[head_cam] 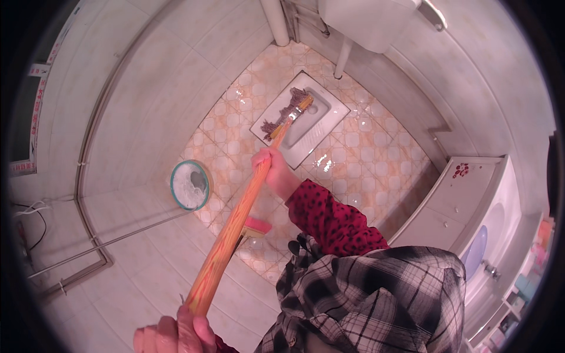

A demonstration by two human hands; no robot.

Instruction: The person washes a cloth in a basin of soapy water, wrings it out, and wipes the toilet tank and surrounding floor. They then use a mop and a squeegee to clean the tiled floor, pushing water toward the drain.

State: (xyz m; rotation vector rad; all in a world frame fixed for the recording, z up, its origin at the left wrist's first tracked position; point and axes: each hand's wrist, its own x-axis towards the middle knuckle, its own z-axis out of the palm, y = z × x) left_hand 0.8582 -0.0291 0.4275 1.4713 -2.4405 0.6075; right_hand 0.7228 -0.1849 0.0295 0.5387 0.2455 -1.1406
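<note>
Both of my hands are closed around the orange wood-patterned handle [229,225] of a mop. My left hand [176,333] grips its upper end at the bottom of the view. Further down, my right hand [271,167], in a red spotted sleeve, holds the shaft. The mop's brownish-purple strand head [289,108], in a yellow clamp, rests across the left side of a white ceramic squat toilet [318,134] set in the floor. Part of the basin is hidden beneath the mop head.
A teal-rimmed bucket [206,178] of foamy water stands by the left wall. Near it lies a pink-bristled brush or broom head [258,226]. The patterned floor tiles [366,163] shine wet. A white washbasin cabinet [450,198] stands right, and a cistern [368,22] hangs above the toilet.
</note>
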